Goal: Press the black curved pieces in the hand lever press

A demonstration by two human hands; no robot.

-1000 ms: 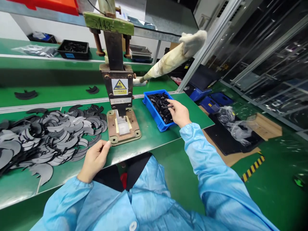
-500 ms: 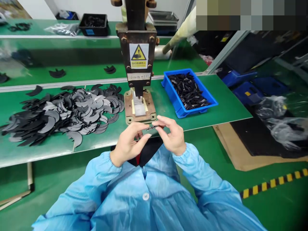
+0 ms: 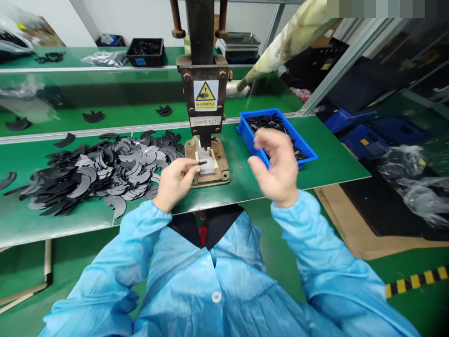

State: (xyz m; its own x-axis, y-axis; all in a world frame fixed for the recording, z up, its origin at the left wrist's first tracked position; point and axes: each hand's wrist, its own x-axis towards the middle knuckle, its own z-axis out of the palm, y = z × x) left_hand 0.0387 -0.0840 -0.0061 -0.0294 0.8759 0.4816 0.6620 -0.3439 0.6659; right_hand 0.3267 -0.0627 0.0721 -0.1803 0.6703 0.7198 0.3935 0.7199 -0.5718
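Observation:
My left hand pinches a small black metal strip and holds it over the base plate of a hand press, just under the ram. My right hand hovers in the air with fingers spread and nothing in it, in front of a blue bin filled with black strips. The press stands upright on the green bench with a yellow warning label on its front.
A large heap of grey and black crescent-shaped pieces covers the bench left of the press. The press's cloth-wrapped lever rises to the upper right. Black trays sit on the back shelf. Cardboard and plastic bags lie on the floor at right.
Both hands held the strip together in front of the bench. Now my left hand has carried it to the press base, and my right hand has let go and lifted to the right.

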